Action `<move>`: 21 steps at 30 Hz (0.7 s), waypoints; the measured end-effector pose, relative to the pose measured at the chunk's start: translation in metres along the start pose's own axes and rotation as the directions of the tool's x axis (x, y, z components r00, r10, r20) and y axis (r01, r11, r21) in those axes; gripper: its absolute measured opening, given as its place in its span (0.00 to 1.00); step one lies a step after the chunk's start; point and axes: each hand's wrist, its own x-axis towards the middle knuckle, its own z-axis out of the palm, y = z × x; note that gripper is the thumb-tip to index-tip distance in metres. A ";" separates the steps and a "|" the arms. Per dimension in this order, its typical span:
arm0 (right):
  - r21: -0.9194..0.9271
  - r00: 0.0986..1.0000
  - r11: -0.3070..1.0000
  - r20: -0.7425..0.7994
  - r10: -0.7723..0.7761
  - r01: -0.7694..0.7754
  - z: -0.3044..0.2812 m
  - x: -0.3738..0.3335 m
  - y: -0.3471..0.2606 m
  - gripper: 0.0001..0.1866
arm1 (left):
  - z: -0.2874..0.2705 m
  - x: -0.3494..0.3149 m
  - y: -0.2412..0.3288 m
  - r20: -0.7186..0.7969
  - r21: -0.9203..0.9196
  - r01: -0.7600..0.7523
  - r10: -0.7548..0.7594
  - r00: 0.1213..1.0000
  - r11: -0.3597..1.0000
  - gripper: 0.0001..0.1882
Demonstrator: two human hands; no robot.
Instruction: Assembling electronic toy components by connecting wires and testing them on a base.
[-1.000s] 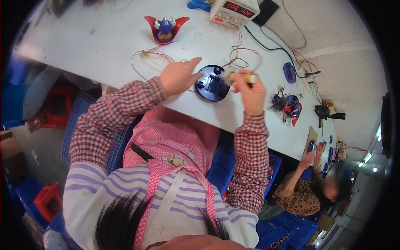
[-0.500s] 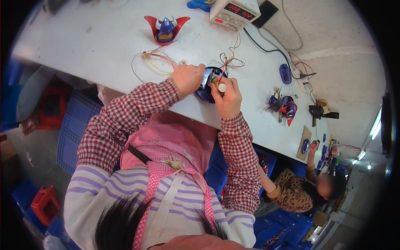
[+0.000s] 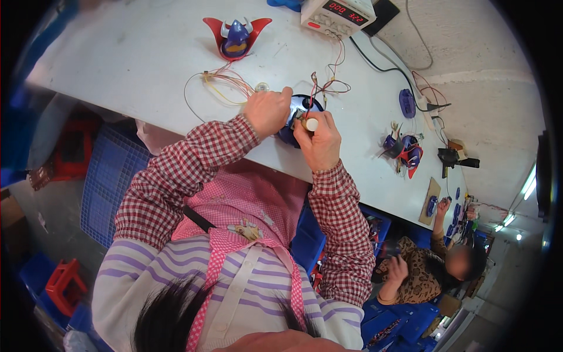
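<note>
– Centre?
– Glossy dark-blue shell [image 3: 287,136], round, on the table [image 3: 146,76].
– Grips?
– Right hand [image 3: 319,141] pinches a white-ended cylinder [image 3: 312,124] at the shell; left hand [image 3: 268,111] curled by its rim, fingertips hidden, hold can't be told.
– Beyond?
– Horned purple figure [image 3: 236,46], flared red collar.

Red stool [image 3: 57,283] at lower left, blue mesh crate [image 3: 111,188], lit tube lamp [image 3: 530,183]

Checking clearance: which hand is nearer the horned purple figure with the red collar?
Left. In the picture, the left hand is below and right of the horned figure; the right hand is farther down and right.
</note>
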 end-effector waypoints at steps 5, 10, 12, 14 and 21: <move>0.042 0.998 0.998 0.031 0.050 -0.051 -0.002 0.006 0.004 0.08 | 0.002 -0.001 -0.001 0.004 -0.014 -0.009 0.009 1.000 1.000 0.06; 0.022 0.996 0.997 0.057 0.067 -0.069 -0.001 0.010 0.006 0.07 | 0.003 0.000 0.000 0.037 -0.017 0.002 -0.001 0.999 1.000 0.06; 0.020 0.997 0.998 0.045 0.060 -0.061 -0.001 0.010 0.008 0.07 | -0.001 0.000 -0.004 0.050 -0.018 -0.031 0.032 0.998 0.999 0.07; 0.038 0.999 0.999 0.020 0.028 -0.028 -0.001 0.009 0.010 0.08 | -0.011 0.000 -0.015 0.051 -0.014 -0.069 0.069 0.996 0.998 0.08; 0.093 0.987 0.993 -0.137 0.088 -0.076 -0.014 -0.002 -0.008 0.10 | -0.054 -0.020 -0.056 -0.094 -0.165 -0.174 0.160 0.983 0.971 0.08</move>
